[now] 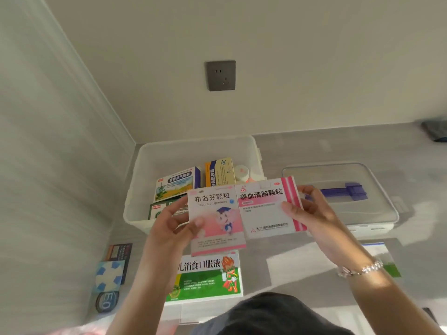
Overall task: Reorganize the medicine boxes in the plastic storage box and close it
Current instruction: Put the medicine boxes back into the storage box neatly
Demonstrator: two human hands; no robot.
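My left hand (169,226) holds a pink ibuprofen granules box (215,221) with a cartoon figure on it. My right hand (312,213) holds a white box with pink stripes (268,209) beside it, edges touching. Both boxes hang above the near rim of the open white plastic storage box (150,153). Inside it stand a landscape-printed box (175,184), a yellow and blue box (220,174), a green box (157,210) and small white bottles (242,174). The clear lid (377,209) with a purple handle lies to the right.
A large green and white oral liquid box (208,276) lies on the grey counter in front of me. Small dark and blue packets (113,267) lie at the left by the wall. Another box (384,257) sits at the right. A wall socket (221,75) is above.
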